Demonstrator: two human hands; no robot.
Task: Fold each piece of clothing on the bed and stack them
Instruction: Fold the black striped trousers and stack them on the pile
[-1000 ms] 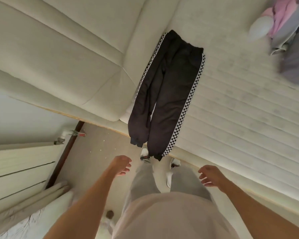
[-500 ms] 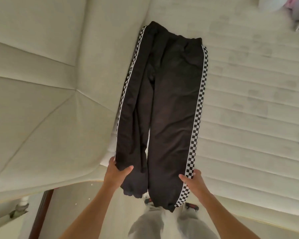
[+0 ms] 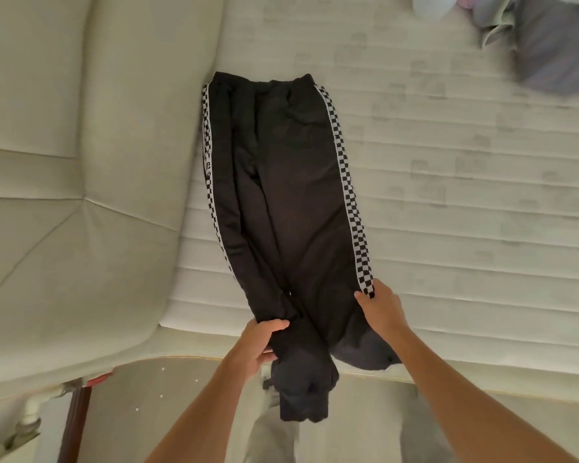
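Black pants (image 3: 291, 208) with checkered side stripes lay lengthwise on the bed (image 3: 448, 202), waistband far, cuffs hanging off the near edge. Your left hand (image 3: 259, 345) was closed around the left leg near its cuff. Your right hand (image 3: 381, 307) pinched the right leg's striped edge, thumb on top. More clothes (image 3: 542, 38) sat heaped at the far right, blurred.
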